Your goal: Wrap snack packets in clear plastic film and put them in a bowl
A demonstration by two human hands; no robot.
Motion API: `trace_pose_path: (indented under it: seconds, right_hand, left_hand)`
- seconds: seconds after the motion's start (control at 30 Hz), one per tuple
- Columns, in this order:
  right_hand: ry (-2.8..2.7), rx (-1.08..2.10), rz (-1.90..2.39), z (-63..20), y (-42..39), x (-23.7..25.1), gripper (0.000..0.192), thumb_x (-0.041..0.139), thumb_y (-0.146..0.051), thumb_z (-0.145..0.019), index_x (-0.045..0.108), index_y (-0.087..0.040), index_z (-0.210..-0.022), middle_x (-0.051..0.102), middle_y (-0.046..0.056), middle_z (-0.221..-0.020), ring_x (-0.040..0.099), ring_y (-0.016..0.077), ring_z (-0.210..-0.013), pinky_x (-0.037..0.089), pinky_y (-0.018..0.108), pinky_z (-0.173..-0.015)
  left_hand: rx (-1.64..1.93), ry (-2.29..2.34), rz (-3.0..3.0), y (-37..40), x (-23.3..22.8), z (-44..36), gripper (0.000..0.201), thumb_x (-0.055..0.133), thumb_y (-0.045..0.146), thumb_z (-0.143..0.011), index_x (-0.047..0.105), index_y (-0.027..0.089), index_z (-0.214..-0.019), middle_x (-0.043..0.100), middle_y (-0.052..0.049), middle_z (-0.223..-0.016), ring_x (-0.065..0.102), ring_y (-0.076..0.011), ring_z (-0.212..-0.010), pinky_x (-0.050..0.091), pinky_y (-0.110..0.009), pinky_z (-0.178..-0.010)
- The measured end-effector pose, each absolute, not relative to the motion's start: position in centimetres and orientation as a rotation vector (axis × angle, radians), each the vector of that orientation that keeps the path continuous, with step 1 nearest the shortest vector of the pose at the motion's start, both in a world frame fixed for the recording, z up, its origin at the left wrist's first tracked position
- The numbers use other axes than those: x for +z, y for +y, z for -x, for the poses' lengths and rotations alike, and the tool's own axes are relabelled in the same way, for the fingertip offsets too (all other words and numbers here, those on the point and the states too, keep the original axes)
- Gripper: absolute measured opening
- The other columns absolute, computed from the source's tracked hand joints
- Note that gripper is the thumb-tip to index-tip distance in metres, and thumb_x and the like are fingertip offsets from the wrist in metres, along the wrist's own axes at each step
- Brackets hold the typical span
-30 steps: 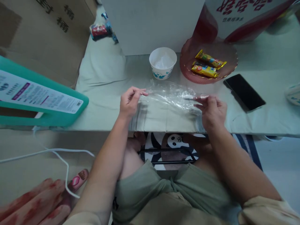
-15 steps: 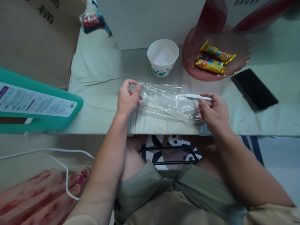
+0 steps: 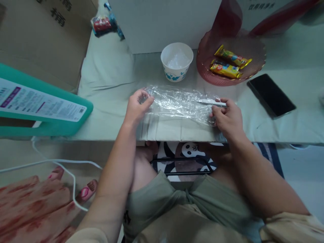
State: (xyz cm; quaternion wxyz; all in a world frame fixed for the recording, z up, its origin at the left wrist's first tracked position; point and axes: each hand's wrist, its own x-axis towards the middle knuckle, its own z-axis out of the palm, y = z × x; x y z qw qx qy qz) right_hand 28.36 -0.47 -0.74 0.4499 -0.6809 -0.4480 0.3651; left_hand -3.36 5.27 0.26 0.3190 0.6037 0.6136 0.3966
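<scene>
A crinkled sheet of clear plastic film (image 3: 174, 103), perhaps a flattened bag, is stretched just above the table's front edge between my hands. My left hand (image 3: 138, 105) pinches its left end between thumb and fingers. At the other end, my right hand (image 3: 227, 114) is closed on the film and also on a slim white pointed tool (image 3: 211, 102). That tool points left across the film; whether it is a pen or a craft knife I cannot tell. Behind the film stands a white paper cup (image 3: 176, 72) with blue leaf prints and clear plastic inside.
A pink glass bowl (image 3: 202, 72) with yellow snack packets (image 3: 226, 69) and a black phone (image 3: 272, 95) lie to the right. A green container (image 3: 83, 101) stands left, before a cardboard box (image 3: 37, 40). Another person's foot (image 3: 87, 191) and a white cable (image 3: 73, 161) are below.
The film's near edge has lifted and it looks narrower and more bunched. My right hand has shifted slightly left and up, still with the white tool. The view has moved slightly.
</scene>
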Motion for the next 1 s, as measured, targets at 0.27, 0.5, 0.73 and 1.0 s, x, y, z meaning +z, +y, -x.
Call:
trace_pose_path:
  seconds: [0.27, 0.5, 0.73, 1.0]
  right_hand:
    - [-1.109, 0.847, 1.586, -28.4, 0.0, -1.4, 0.024, 0.067, -0.033, -0.087, 0.059, -0.026, -0.109, 0.071, -0.003, -0.076, 0.062, 0.0127, -0.053, 0.052, 0.026, -0.048]
    - [-1.137, 0.927, 1.651, -27.8, -0.4, -1.2, 0.034, 0.061, -0.032, -0.089, 0.053, -0.028, -0.122, 0.074, -0.001, -0.089, 0.047, 0.0076, -0.035, 0.038, 0.023, -0.032]
    - [-1.581, 0.671, 1.787, -28.3, -2.1, -0.9, 0.072, 0.064, -0.023, -0.08, 0.044, -0.029, -0.149, 0.069, 0.01, -0.132, 0.054, 0.0108, -0.05, 0.058, 0.039, -0.064]
    - [-1.873, 0.354, 1.912, -27.5, -3.4, -0.5, 0.067, 0.063, -0.022, -0.079, 0.053, -0.027, -0.145, 0.052, 0.015, -0.129, 0.06, 0.0213, -0.08, 0.058, 0.046, -0.076]
  left_hand:
    - [1.069, 1.762, -1.552, 5.7, 0.1, 3.8, 0.026, 0.066, 0.037, -0.09, 0.064, 0.022, -0.069, 0.071, -0.006, -0.092, 0.07, -0.0223, -0.104, 0.056, -0.034, -0.094]
    - [1.108, 1.803, -1.444, 6.0, 0.5, 3.0, 0.041, 0.06, 0.059, -0.094, 0.06, 0.025, -0.072, 0.051, 0.003, -0.049, 0.059, -0.0143, -0.053, 0.045, -0.023, -0.052]
    - [1.008, 1.953, -1.571, 8.4, 0.1, 3.6, 0.045, 0.06, 0.049, -0.094, 0.053, 0.023, -0.057, 0.051, -0.001, -0.052, 0.063, -0.0207, -0.072, 0.05, -0.028, -0.069]
    - [0.991, 1.797, -1.804, 10.6, -1.0, 2.8, 0.02, 0.082, 0.028, -0.074, 0.065, 0.021, -0.082, 0.068, -0.007, -0.096, 0.062, -0.025, -0.102, 0.047, -0.038, -0.099]
